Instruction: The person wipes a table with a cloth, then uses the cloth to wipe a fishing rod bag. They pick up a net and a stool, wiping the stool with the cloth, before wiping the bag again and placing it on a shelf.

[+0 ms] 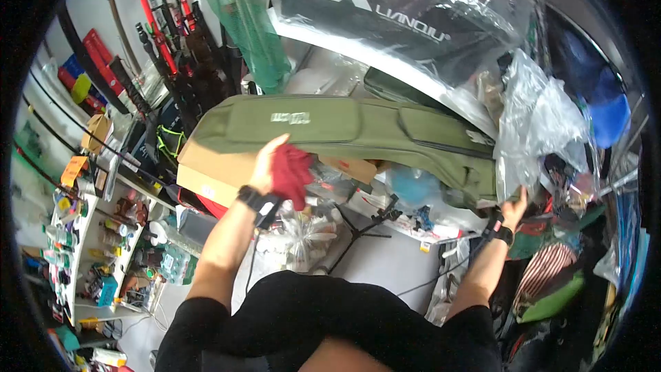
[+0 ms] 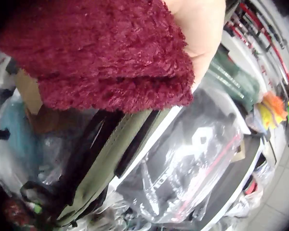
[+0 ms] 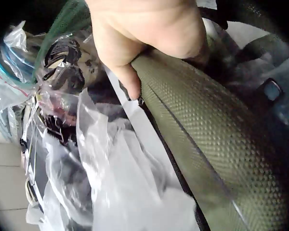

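A long olive-green fishing rod bag (image 1: 385, 127) lies across the head view, with a flat pocket and pale lettering on its upper face. My left hand (image 1: 261, 171) holds a fuzzy dark red cloth (image 1: 290, 173) beside the bag's near edge. In the left wrist view the cloth (image 2: 101, 53) hides most of the fingers. At the bag's right end, my right hand (image 1: 513, 211) grips the fabric. The right wrist view has that hand (image 3: 149, 29) curled over the narrow end of the green bag (image 3: 207, 125), the thumb along its zipper edge.
Behind the bag stands a plastic-wrapped black box (image 1: 413, 21). A cardboard box (image 1: 213, 172) sits under its left end. Crumpled clear plastic (image 1: 540, 117) hangs at the right. Fishing rods (image 1: 162, 27) lean at the left, above a cluttered white shelf (image 1: 82, 262). A black tripod stand (image 1: 358, 233) is below.
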The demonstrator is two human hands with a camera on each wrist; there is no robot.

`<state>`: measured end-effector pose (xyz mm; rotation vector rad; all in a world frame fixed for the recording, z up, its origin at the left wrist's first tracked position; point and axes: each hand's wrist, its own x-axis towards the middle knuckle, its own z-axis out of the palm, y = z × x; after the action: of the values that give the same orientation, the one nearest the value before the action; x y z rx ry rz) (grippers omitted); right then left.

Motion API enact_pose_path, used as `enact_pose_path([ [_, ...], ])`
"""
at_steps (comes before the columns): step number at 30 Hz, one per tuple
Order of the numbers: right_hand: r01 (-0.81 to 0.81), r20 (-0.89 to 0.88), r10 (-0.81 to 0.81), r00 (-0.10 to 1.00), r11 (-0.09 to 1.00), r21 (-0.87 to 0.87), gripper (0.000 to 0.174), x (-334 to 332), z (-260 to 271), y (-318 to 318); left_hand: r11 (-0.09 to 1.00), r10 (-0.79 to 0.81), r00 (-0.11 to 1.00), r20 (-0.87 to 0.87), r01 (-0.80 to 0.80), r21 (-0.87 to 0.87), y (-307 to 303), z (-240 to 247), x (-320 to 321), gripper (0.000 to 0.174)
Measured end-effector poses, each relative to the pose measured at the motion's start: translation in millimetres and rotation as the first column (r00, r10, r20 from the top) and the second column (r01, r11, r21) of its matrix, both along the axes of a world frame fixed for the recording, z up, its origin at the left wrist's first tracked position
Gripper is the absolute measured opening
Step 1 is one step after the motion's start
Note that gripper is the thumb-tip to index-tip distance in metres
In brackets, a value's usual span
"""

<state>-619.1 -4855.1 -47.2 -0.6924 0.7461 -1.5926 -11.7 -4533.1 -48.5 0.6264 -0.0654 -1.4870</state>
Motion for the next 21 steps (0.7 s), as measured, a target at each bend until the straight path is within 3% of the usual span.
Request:
enact_pose_path([
  [3,-0.092,-0.031,0.087,0.996,0.973,-0.212,0.021,-83.5,-39.7,-75.9,0.988,-0.039,0.991,-0.131,0.019,-0.152,-51.3,-4.0,-19.8,0.037],
  [4,-0.058,-0.330,-0.055,0.942,0.945,-0.323,0.026,-57.5,-20.0,-44.0,0.982,-0.025,0.988,-0.151,-0.003,-0.186,-64.2,-4.8,-23.8,0.033],
  [5,-0.047,-0.563,-0.255,0.786,0.883,-0.467,0.030,-47.7,-17.3,-42.3,0.978,-0.050,0.985,-0.165,0.015,-0.206,-73.3,-5.0,-23.6,0.031],
  [6,-0.085,-0.699,-0.461,0.546,0.800,-0.594,0.033,-40.1,-16.4,-43.7,0.978,-0.046,0.986,-0.162,0.011,-0.210,-80.2,-6.8,-19.0,0.031],
  [7,0.050,-0.502,-0.184,0.845,0.962,-0.269,0.037,-5.6,-1.3,-19.1,0.975,-0.040,0.994,-0.103,0.016,-0.222,-88.2,-10.8,-16.0,0.037],
  [8,0.016,-0.112,-0.004,0.994,0.994,0.112,0.042,32.4,19.7,7.5,0.972,-0.033,0.998,-0.044,0.022,-0.235,-96.1,-12.6,-14.7,0.044],
  [9,-0.557,0.164,0.555,0.816,0.830,-0.034,0.044,18.0,-25.8,-17.4,0.971,-0.017,0.999,-0.038,0.007,-0.239,-101.2,-5.9,-16.3,0.046],
  [10,-0.877,0.302,0.909,0.287,0.376,-0.300,0.047,1.7,-75.4,-40.4,0.972,-0.021,0.999,-0.043,0.011,-0.233,-101.4,3.3,-17.7,0.046],
  [11,-0.708,0.343,0.690,0.638,0.700,-0.091,0.046,81.0,-22.4,15.3,0.976,-0.045,0.999,-0.027,0.038,-0.214,-101.4,14.2,-18.1,0.047],
  [12,-0.418,0.225,0.380,0.897,0.896,0.152,0.046,172.5,43.6,81.9,0.979,-0.070,0.997,-0.012,0.066,-0.194,-102.5,22.3,-17.5,0.048],
  [14,-0.559,0.356,0.479,0.803,0.811,0.170,0.041,226.2,64.7,97.8,0.977,-0.078,0.997,0.010,0.079,-0.200,-105.8,26.2,-17.4,0.048],
  [15,-0.557,0.355,0.477,0.804,0.813,0.168,0.041,234.0,61.1,84.8,0.974,-0.078,0.997,0.018,0.080,-0.212,-106.1,25.1,-18.1,0.048],
  [20,-0.287,0.269,0.241,0.933,0.946,0.149,0.031,245.3,27.1,48.9,0.973,-0.128,0.985,-0.117,0.102,-0.206,-99.1,-6.7,-30.0,0.048],
  [21,-0.349,0.324,0.291,0.900,0.927,0.136,0.030,238.0,17.4,48.3,0.968,-0.098,0.988,-0.117,0.067,-0.242,-93.9,-12.7,-34.0,0.047],
])
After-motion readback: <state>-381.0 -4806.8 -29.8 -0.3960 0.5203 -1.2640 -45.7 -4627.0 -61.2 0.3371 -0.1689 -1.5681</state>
